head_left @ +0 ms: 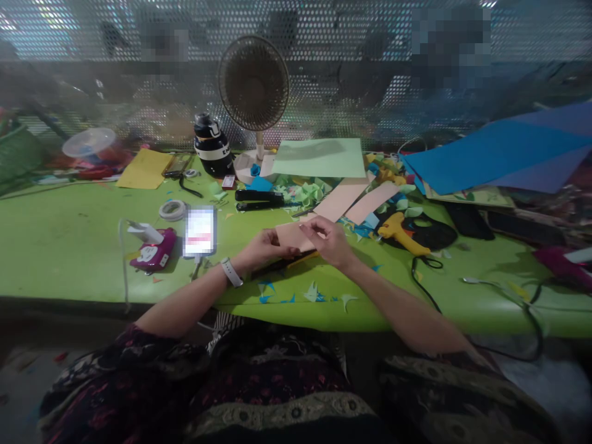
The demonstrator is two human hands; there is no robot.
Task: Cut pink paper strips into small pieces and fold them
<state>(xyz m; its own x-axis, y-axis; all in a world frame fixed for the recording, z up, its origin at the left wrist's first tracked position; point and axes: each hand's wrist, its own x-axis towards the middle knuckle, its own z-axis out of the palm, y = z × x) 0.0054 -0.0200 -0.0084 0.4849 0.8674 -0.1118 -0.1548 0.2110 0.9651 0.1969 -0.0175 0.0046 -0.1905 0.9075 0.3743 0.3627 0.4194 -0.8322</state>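
A small piece of peach paper is held between both hands, just above the near part of the green table. My left hand pinches its left side and lower edge. On the right side, the fingers of my right hand are closed on the same paper. Beyond them lie longer peach paper strips. Under my hands, a dark, thin item and an orange edge show only in part. Blue and pale green paper scraps are scattered nearer to me.
A black stapler, green paper curls and a fan are beyond my hands. To the left are a phone, a tape roll and a purple power adapter. A yellow glue gun and blue sheets lie right.
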